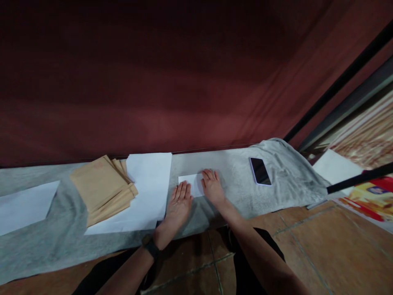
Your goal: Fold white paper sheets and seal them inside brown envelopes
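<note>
A small white folded paper lies flat on the grey cloth between my two hands. My left hand rests palm down at its left edge, fingers stretched out. On the right edge of the paper lies my right hand, also flat, with its fingers extended. Neither hand grips anything. Just left of my left hand are large white sheets, and a pile of brown envelopes sits partly on top of them.
A phone lies on the grey cloth to the right. Another white sheet is at the far left. A dark red drape rises behind the cloth. Black bars and a printed bag stand at right.
</note>
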### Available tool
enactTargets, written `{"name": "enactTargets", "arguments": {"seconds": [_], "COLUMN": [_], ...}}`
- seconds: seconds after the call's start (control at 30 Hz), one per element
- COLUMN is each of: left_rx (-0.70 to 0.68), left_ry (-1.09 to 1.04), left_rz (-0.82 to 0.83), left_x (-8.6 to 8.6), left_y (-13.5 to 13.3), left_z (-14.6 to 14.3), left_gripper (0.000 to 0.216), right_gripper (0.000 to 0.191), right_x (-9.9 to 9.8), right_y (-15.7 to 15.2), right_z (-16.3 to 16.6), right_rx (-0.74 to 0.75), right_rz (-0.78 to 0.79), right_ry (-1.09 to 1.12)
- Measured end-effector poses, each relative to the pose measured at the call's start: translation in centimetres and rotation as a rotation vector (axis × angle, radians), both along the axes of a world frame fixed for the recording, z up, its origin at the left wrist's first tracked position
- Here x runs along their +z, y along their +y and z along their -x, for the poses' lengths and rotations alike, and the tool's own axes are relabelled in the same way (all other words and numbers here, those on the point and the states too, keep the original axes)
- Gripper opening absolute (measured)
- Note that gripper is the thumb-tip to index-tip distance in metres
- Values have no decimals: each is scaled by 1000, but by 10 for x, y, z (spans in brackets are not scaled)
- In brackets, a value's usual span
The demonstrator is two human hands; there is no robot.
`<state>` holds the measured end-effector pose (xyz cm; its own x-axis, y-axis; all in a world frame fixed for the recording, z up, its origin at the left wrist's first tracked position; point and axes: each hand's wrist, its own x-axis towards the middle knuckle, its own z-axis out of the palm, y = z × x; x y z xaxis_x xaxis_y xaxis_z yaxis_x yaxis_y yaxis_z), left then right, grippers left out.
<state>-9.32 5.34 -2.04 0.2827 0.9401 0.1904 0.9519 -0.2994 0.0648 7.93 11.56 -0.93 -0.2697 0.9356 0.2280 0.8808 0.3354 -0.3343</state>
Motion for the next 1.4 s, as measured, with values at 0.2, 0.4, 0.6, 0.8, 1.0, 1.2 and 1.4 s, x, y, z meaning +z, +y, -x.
{"name": "enactTargets", "arguments": {"seconds": [0.2,0.4,0.6,0.8,1.0,1.2,1.4], "left_rx": [-58,3,132,175,185,-6,90], "left_ry": [-72,-77,-123,-130,-126,-89,-90], "left_rz": [-19,-56,-69,-39,-22,-7,26], "left_x": [-7,-15,-19,-14,-11,-7,-9], "left_y": [2,9,18,17,17,13,18], "left_z": [-11,-11,2,6,6,-5,-5], "left_gripper": [57,58,60,61,61,58,60], "right_gripper": [49,55,60,60,54,52,58], "right_x": [-9,-19,-28,-28,-23,-22,-28], "right_y": [-21,-23,-23,-25,-37,-46,-43], "right_z": [17,8,-7,-19,-14,9,0], "right_rx": [177,65,-27,-65,-117,143,81], "right_rz": [29,-71,-96,-82,-88,-69,-135], "right_ry": [-15,-129,-153,-146,-109,-26,-76]}}
